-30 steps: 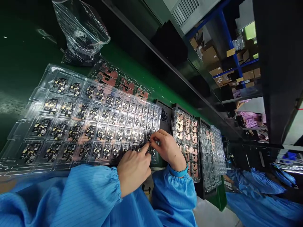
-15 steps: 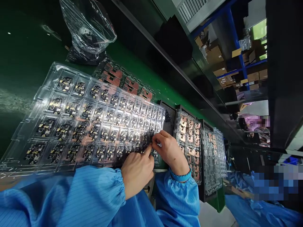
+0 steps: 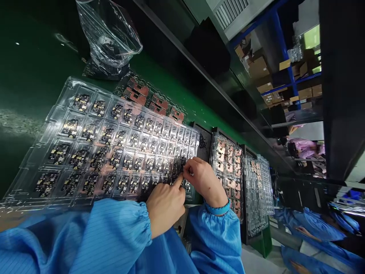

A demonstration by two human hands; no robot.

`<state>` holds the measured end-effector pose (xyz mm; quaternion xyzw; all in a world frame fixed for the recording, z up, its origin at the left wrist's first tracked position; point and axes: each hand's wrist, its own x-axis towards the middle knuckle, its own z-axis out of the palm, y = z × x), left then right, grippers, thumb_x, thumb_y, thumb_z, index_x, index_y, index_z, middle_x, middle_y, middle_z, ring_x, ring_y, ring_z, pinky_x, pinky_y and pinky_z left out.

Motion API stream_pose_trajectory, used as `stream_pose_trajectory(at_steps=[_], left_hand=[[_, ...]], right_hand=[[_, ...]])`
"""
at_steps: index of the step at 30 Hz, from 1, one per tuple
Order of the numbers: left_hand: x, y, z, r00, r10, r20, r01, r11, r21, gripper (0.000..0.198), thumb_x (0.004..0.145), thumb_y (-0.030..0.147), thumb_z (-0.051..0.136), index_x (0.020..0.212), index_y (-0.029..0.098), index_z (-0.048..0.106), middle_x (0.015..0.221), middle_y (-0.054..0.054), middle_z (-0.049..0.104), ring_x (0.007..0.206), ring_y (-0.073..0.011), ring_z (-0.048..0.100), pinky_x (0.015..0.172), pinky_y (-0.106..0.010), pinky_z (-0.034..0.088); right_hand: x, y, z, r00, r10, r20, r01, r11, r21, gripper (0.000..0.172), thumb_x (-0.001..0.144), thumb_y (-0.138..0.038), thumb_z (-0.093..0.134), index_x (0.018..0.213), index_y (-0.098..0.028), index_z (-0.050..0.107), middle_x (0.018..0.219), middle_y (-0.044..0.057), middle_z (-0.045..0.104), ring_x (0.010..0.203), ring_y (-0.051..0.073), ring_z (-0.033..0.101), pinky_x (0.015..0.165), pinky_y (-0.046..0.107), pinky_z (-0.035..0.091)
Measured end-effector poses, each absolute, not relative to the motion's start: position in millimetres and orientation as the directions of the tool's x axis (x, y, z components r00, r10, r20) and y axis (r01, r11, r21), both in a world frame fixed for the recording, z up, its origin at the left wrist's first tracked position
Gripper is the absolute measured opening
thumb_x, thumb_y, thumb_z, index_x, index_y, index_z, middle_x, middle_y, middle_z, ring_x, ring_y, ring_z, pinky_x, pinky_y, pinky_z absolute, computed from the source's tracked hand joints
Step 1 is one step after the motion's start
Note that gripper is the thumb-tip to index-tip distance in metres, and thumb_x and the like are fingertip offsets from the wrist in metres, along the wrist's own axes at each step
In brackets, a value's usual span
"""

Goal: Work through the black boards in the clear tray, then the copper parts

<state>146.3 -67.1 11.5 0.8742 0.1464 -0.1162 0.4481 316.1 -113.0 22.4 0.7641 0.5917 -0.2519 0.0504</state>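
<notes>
I see left hand (image 3: 166, 205) and right hand (image 3: 203, 179) together, fingertips meeting over right end of clear tray (image 3: 40, 152); boards (image 3: 81, 102) extend leftward. Can't tell if either grips anything.

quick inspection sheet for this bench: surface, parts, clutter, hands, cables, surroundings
Surface: glossy green bench, light reflections at left
Job's things: clear plastic compartment tray holding small black-and-gold circuit boards
Clutter: clear plastic bag beyond the tray; copper-coloured boards to its right
Hands: bare left hand, index finger extended beside the bare right hand at the tray; anything pinched is hidden
Cables: nothing seen for certain
Surroundings: blue-framed shelving with brown cardboard boxes; blue garments at right
</notes>
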Motion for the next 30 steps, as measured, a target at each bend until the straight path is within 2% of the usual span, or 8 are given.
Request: stream_pose_trajectory(at_steps=[5,8,11,15,19,24,30], left_hand=[[142,-71,8,0.937,0.189,-0.294,0.349,-0.557,0.754,0.023,0.085,0.014,0.047,0.090,0.013,0.070,0.156,-0.012,0.049,0.074,-0.0274,0.075,0.064,-0.045,0.062],[138,-69,6,0.937,0.213,-0.277,0.349,-0.526,0.776,0.023,0.087,0.014,0.046,0.089,0.014,0.069,0.157,-0.010,0.048,0.079,-0.0278,0.075,0.070,-0.046,0.062],[133,-65,4,0.929,0.248,-0.275,0.353,-0.374,0.857,0.023,0.092,0.018,0.048,0.089,0.017,0.070,0.154,-0.005,0.053,0.098,-0.0295,0.075,0.087,-0.046,0.061],[128,-63,3,0.912,0.284,-0.296,0.352,-0.171,0.920,0.021,0.095,0.023,0.051,0.093,0.024,0.072,0.147,0.003,0.059,0.118,-0.0265,0.068,0.106,-0.045,0.053],[127,-64,4,0.902,0.279,-0.328,0.373,-0.123,0.920,0.021,0.094,0.024,0.051,0.095,0.026,0.072,0.142,0.004,0.063,0.120,-0.0249,0.066,0.107,-0.044,0.051],[129,-65,4,0.898,0.285,-0.335,0.379,-0.114,0.918,0.021,0.093,0.023,0.051,0.097,0.026,0.072,0.137,0.003,0.066,0.120,-0.0234,0.066,0.104,-0.039,0.051],[130,-66,3,0.903,0.289,-0.318,0.363,-0.119,0.924,0.020,0.093,0.021,0.051,0.094,0.026,0.071,0.130,0.005,0.068,0.115,-0.0223,0.067,0.102,-0.037,0.050]], right_hand=[[318,-119,30,0.212,0.898,-0.385,0.911,-0.325,-0.255,0.018,0.082,-0.002,0.064,0.077,-0.018,0.061,0.076,0.000,0.056,0.065,0.014,0.056,0.061,0.025,0.041],[317,-133,44,0.253,0.915,-0.313,0.872,-0.356,-0.335,0.013,0.088,-0.007,0.062,0.083,-0.019,0.064,0.079,0.001,0.059,0.071,0.016,0.061,0.065,0.026,0.046],[310,-151,61,0.264,0.927,-0.266,0.800,-0.364,-0.476,0.013,0.097,-0.015,0.056,0.092,-0.020,0.067,0.084,0.003,0.065,0.078,0.017,0.065,0.070,0.027,0.050],[296,-171,70,0.196,0.931,-0.308,0.723,-0.349,-0.596,0.013,0.099,-0.017,0.054,0.100,-0.021,0.067,0.091,0.004,0.072,0.083,0.017,0.069,0.074,0.027,0.052],[289,-183,66,0.174,0.928,-0.330,0.695,-0.353,-0.626,0.015,0.098,-0.017,0.054,0.102,-0.021,0.067,0.094,0.004,0.075,0.083,0.017,0.071,0.074,0.028,0.053],[288,-188,58,0.144,0.943,-0.302,0.713,-0.310,-0.629,0.011,0.097,-0.018,0.056,0.100,-0.021,0.066,0.090,0.003,0.073,0.079,0.016,0.070,0.073,0.027,0.054],[287,-185,55,0.133,0.952,-0.277,0.736,-0.282,-0.616,0.010,0.094,-0.014,0.058,0.095,-0.021,0.065,0.084,0.002,0.070,0.075,0.016,0.067,0.070,0.025,0.051]])
